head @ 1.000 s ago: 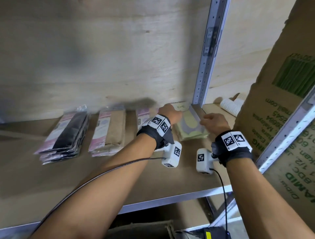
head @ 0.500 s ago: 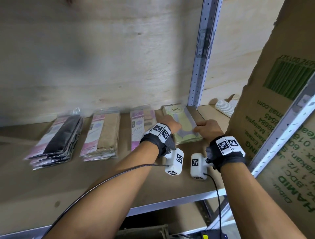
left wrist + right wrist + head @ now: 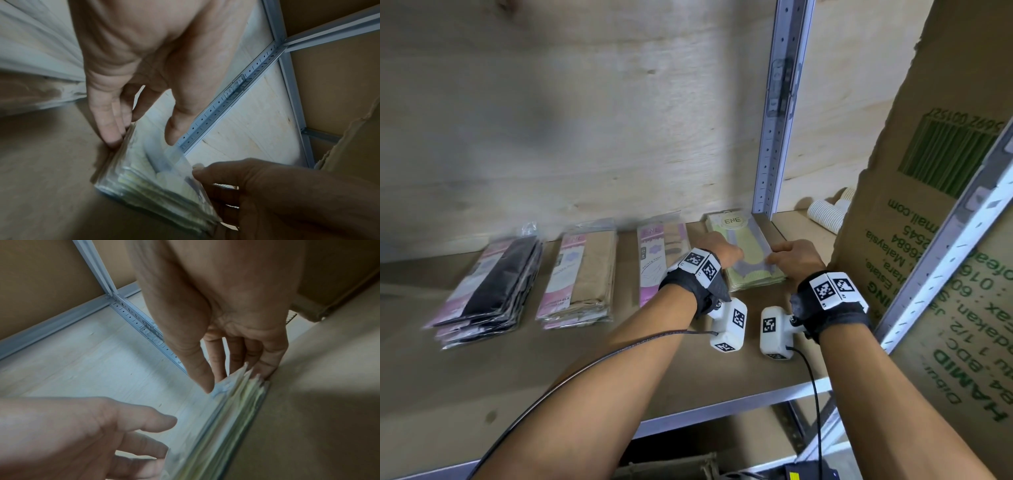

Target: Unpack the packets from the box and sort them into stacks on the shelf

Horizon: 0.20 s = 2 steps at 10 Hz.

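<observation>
Stacks of packets sit in a row along the far part of the shelf (image 3: 551, 383), against the plywood back wall; at the left a black-and-pink stack (image 3: 489, 291), next a tan stack (image 3: 582, 277), then a pink-fronted stack (image 3: 654, 260) partly hidden behind your left wrist, and at the right end the green stack (image 3: 746, 253), just in front of the grey upright post (image 3: 780, 120). Your left hand (image 3: 722, 250) is on the left edge of that green stack; in the left wrist view your fingers (image 3: 107, 126) run down its side to the shelf board and your thumb lies above the top packet, so the hand pinches the stack's left edge. Your right hand (image 3: 796, 257) is on the right edge; in the right wrist view your thumb (image 3: 195, 369) presses the clear wrapper on top and your other fingers reach down the far side, so it grips the same stack (image 3: 232, 410) from the right. The stack rests flat on the board between your two hands; its packets look fairly well aligned, though the edges are blurred. A large cardboard box (image 3: 941, 240) stands just right of your right hand; white ribbed paper cups (image 3: 825, 212) lie on the shelf behind it, beyond the post.
</observation>
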### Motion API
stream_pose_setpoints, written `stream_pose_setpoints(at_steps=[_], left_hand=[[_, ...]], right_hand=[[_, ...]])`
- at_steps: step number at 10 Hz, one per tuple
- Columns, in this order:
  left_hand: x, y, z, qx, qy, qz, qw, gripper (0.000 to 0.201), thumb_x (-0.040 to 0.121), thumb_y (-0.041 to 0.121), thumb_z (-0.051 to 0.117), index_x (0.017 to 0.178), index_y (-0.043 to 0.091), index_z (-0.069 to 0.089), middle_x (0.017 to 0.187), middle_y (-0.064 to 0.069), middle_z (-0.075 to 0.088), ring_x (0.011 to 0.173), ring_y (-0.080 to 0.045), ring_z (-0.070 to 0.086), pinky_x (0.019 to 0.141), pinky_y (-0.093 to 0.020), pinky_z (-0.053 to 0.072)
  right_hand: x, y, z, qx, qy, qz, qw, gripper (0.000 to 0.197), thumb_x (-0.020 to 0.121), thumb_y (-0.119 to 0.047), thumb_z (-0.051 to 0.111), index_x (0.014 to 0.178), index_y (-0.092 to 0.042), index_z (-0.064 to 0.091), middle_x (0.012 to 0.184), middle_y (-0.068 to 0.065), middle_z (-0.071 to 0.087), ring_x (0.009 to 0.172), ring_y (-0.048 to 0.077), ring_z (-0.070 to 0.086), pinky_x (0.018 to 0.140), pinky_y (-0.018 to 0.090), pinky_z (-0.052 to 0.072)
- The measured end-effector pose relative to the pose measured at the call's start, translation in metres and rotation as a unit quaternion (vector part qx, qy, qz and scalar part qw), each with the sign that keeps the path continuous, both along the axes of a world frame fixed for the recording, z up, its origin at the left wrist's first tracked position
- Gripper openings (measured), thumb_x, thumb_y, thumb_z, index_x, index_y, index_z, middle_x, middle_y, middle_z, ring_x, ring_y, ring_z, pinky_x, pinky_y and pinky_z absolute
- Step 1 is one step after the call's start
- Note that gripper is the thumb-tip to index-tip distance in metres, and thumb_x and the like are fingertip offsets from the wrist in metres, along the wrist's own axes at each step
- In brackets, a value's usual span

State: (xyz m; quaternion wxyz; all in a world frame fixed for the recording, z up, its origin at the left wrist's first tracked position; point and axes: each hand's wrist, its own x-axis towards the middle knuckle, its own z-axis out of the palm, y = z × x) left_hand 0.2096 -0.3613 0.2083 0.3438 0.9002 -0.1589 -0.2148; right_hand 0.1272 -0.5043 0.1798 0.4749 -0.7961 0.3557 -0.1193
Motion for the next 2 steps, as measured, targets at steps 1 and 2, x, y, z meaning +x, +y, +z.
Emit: stream_pose_setpoints(at_steps=[1,2], left_hand=[[-0.002,0.003,0.006,0.005,-0.005,-0.003,1.000,0.035,0.090,0.030,0.066,0.111,0.003,0.058,0.113,-0.013,0.064,0.101,-0.028,0.067,0.092,-0.039,0.059],[-0.005,0.017,0.027,-0.010,-0.068,0.011,0.998,0.028,0.090,0.032,0.065,0.087,0.008,0.052,0.080,-0.004,0.057,0.068,-0.017,0.057,0.059,-0.028,0.052]], right_hand=[[-0.001,0.003,0.002,0.006,-0.012,-0.006,1.000,0.033,0.083,-0.014,0.070,0.116,-0.011,0.072,0.119,0.014,0.069,0.111,0.031,0.063,0.097,0.038,0.052],[-0.007,0.013,0.011,-0.040,-0.038,-0.041,0.998,0.034,0.085,-0.016,0.067,0.118,-0.012,0.070,0.121,0.013,0.068,0.112,0.030,0.061,0.091,0.030,0.049]])
